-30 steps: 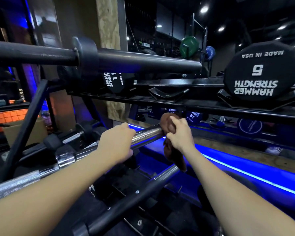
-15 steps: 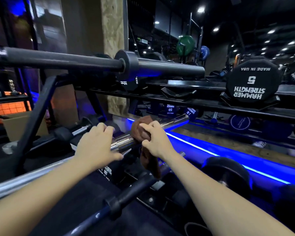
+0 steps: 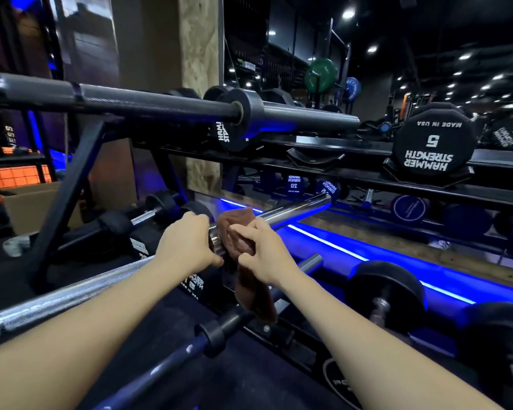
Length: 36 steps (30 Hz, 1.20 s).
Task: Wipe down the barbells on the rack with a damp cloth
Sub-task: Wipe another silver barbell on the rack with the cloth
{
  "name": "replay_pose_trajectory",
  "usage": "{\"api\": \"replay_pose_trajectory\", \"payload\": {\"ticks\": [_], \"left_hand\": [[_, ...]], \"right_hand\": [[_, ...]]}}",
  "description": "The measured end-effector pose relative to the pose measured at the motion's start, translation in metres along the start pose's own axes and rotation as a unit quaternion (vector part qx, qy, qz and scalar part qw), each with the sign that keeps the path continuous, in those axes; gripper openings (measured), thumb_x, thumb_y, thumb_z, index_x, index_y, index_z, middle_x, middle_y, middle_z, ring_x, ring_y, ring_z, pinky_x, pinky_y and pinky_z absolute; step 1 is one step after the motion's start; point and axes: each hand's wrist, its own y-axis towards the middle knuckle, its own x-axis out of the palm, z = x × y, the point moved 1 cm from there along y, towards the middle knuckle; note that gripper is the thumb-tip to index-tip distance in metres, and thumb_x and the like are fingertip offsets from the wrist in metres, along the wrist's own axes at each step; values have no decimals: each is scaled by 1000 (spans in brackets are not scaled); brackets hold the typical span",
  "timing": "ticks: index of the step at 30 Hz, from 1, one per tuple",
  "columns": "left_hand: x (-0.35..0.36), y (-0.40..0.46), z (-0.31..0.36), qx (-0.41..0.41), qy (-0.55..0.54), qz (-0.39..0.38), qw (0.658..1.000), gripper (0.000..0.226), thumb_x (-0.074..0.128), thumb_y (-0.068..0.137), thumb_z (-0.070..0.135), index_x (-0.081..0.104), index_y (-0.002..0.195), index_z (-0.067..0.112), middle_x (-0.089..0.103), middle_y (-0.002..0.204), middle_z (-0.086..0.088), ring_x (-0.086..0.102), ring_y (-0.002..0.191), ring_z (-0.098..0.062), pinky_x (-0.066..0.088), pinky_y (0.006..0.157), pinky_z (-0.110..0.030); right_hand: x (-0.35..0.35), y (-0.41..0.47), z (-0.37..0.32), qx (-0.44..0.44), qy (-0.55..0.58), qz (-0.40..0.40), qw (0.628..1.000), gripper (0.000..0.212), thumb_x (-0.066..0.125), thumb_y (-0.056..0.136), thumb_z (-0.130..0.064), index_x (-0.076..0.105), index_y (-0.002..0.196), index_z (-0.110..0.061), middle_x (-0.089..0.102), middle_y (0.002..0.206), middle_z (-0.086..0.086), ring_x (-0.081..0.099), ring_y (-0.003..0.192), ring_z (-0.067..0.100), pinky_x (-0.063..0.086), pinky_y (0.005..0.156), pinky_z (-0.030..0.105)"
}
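Head view: left hand gripping chrome barbell. Right hand clutching brown cloth wrapped on it.

Dim interior; small ceiling spotlights at upper right; blue LED strip casting saturated glow along the floor. Glare on chrome barbell; wide-angle bending at edges; forearms softly blurred.

Chrome barbell collar, perhaps, hidden under cloth.
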Motion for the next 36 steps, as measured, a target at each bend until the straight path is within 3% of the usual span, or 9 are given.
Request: {"api": "replay_pose_trajectory", "payload": {"ticks": [5,8,11,18,22,26,29,33,36], "left_hand": [[-3,0,2,-15,1,-15,1000,59,82,60,41,55,106,15,53,110,-6,59,98,-29,40,71,-31],[-3,-3,3,-16,22,-31,999,70,79,66,47,50,120,16,50,121,-5,57,105,-26,43,79,-33],[-3,-3,3,0,30,-37,999,80,76,70,47,39,133,16,42,131,-4,53,115,-24,43,88,-36],[-21,2,38,232,-168,-79,955,59,72,78,18,48,132,20,52,131,3,49,118,-16,38,98,-26],[-17,5,47,178,-244,-69,951,16,69,81,13,53,82,17,55,79,6,51,81,-16,37,65,-21],[-17,9,56,114,-265,16,957,20,64,82,11,47,86,20,51,94,-3,50,87,-22,40,76,-30],[-15,12,59,46,-285,66,955,20,62,85,13,43,89,18,45,97,-6,52,86,-28,44,80,-37],[-6,9,75,-36,-337,54,939,28,63,86,21,39,97,12,49,99,-5,51,86,-26,38,71,-31],[-2,8,88,-114,-559,-63,819,34,56,92,33,47,112,7,61,105,-6,60,93,-23,51,75,-35]], "right_hand": [[-2,-24,17,45,9,-31,998,56,63,74,3,61,127,-14,45,102,5,48,92,16,33,78,4],[-10,-35,29,124,114,32,985,54,61,66,-5,63,120,-15,60,110,11,59,98,24,48,92,28],[-26,-36,34,189,283,107,934,37,54,76,14,61,100,-13,66,98,12,61,87,20,51,77,29],[-56,-37,26,124,374,-16,919,41,50,70,18,64,99,-7,72,88,4,66,83,16,54,76,28],[-67,-43,27,137,435,-28,890,33,59,75,4,64,103,-13,72,92,7,65,86,23,53,79,36],[-58,-65,49,201,269,-95,937,53,79,64,-18,59,113,-25,70,103,6,67,95,23,53,83,36],[-62,-66,53,228,252,48,940,13,66,80,3,64,83,-9,65,76,9,58,71,23,47,62,27],[-71,-44,33,181,353,124,910,20,60,85,8,67,74,-8,66,67,6,57,62,18,49,60,28],[-74,-32,22,106,354,99,924,16,59,89,-2,72,93,-11,70,94,17,62,87,22,50,83,35]]}}
